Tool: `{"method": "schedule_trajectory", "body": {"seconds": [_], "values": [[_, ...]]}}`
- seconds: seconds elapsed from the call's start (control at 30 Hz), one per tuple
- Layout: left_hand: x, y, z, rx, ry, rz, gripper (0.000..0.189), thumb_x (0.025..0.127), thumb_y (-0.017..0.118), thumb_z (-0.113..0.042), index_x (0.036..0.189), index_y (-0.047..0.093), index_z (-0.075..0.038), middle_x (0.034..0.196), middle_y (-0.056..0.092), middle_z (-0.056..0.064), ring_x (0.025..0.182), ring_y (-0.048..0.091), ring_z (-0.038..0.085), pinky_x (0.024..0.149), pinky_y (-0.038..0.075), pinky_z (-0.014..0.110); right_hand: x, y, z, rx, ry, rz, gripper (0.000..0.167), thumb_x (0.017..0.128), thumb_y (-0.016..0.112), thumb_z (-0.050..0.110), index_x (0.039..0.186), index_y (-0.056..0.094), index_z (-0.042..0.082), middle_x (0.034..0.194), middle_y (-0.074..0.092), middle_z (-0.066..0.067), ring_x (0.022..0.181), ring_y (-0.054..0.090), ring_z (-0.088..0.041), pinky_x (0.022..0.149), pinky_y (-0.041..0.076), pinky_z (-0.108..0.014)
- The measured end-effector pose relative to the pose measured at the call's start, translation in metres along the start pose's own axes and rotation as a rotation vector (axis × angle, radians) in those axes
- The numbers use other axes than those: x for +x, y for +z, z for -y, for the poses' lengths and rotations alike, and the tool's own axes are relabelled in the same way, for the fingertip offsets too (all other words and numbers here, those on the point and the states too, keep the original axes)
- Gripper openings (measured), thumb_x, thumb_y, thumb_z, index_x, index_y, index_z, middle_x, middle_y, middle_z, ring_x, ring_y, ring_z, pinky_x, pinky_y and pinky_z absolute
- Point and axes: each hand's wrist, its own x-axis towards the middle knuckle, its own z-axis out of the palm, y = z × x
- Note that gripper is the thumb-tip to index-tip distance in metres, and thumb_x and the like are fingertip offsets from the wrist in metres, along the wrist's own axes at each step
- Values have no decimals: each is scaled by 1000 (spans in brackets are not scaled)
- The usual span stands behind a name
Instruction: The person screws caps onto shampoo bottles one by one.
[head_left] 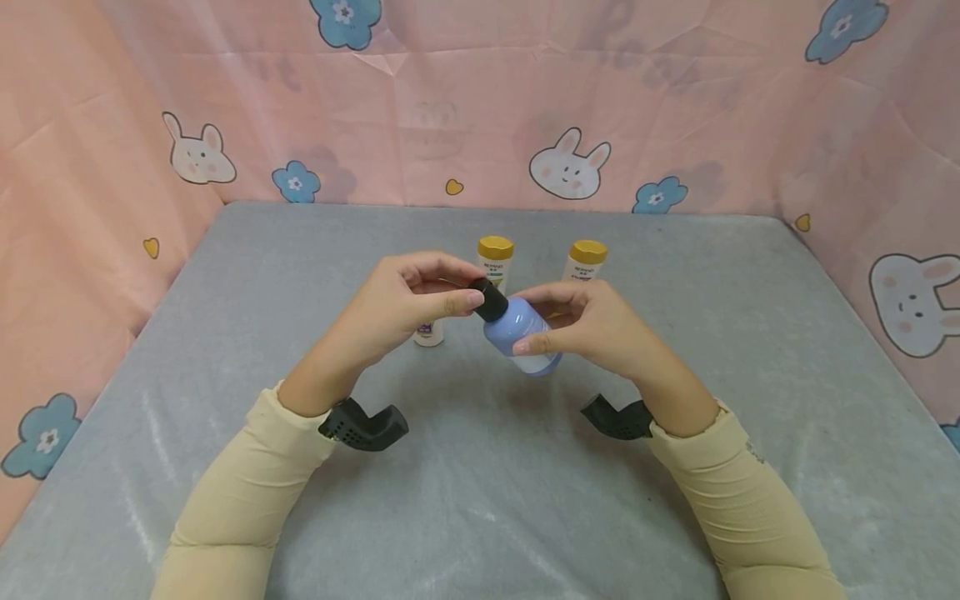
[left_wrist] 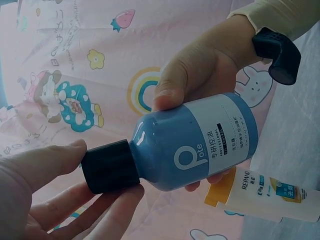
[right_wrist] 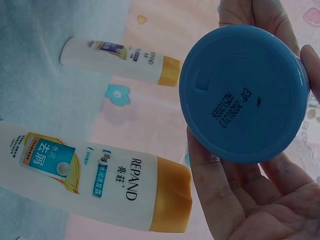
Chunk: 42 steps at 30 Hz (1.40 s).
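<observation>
A blue bottle point(head_left: 517, 329) with a black cap point(head_left: 491, 300) is held tilted above the table, its cap toward the upper left in the head view. My left hand point(head_left: 405, 304) pinches the cap between thumb and fingers. Around the bottle's body, my right hand point(head_left: 600, 325) grips with the thumb on the near side. White lettering and a pale label panel show in the left wrist view on the bottle point(left_wrist: 195, 142). Its round base point(right_wrist: 245, 95), printed with a date, faces the right wrist camera.
Behind the hands stand white shampoo bottles with gold caps, one at centre point(head_left: 495, 250) and one to the right point(head_left: 587, 260). The base of another white bottle point(head_left: 429, 335) shows below my left hand. A grey cloth point(head_left: 480, 500) covers the table; a pink patterned curtain point(head_left: 465, 100) surrounds it.
</observation>
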Motion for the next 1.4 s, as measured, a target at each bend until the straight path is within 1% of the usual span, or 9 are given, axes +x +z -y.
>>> {"method": "schedule_trajectory", "body": {"seconds": [0.13,0.3,0.47,0.6,0.77,0.87,0.97,1.23,1.4], "values": [[0,0,0,-14,16,16,28,89,74,-13,117,71,-8,112,74,7,100,72,16,91,56,30,0,0,0,-1,-1,0,50,77,86,19,123,69,10,117,72,-10,102,69,-21,83,57,-33],[-1,1,-1,-31,32,50,32,90,71,-9,122,68,-4,118,72,9,102,70,13,90,56,26,-1,-1,0,0,-5,8,51,77,87,20,124,69,11,116,72,-9,100,70,-21,83,57,-33],[-2,0,-3,-62,75,103,37,92,69,-6,128,64,-2,127,68,10,113,67,15,96,55,28,-1,-1,0,4,-8,12,51,78,86,20,124,69,10,117,71,-10,98,71,-21,84,57,-34],[-3,-1,-4,-64,76,80,38,92,68,-6,130,63,-4,130,67,10,117,66,16,100,54,29,-1,-1,0,2,0,3,50,78,86,20,124,69,10,117,72,-10,98,71,-21,84,57,-34],[-2,-1,-4,-36,31,23,32,91,72,-11,122,66,-5,118,71,8,105,70,15,93,55,27,-1,-1,0,9,3,4,50,78,86,20,124,69,10,116,72,-11,97,71,-21,83,57,-33],[-2,0,-3,-15,25,24,30,90,73,-13,119,68,-6,112,73,8,100,70,16,90,55,28,0,0,-1,14,4,14,51,78,86,20,124,69,10,116,72,-11,97,71,-21,83,57,-33],[-2,0,-2,0,29,32,30,90,73,-14,118,68,-6,111,73,6,100,70,16,90,54,28,-1,0,-1,10,5,17,51,78,86,20,125,68,10,116,72,-10,98,71,-21,83,58,-33],[-2,-1,0,0,100,81,32,91,70,-8,122,67,-3,124,69,12,114,66,16,94,54,27,-1,0,0,4,2,15,51,77,87,21,124,69,12,116,72,-9,98,71,-21,83,57,-34],[-4,-1,-1,-25,132,128,33,91,68,-3,124,67,-3,126,69,11,119,64,17,98,54,29,-2,0,0,5,-3,18,51,76,87,20,123,69,11,115,72,-10,96,72,-20,82,58,-33]]}}
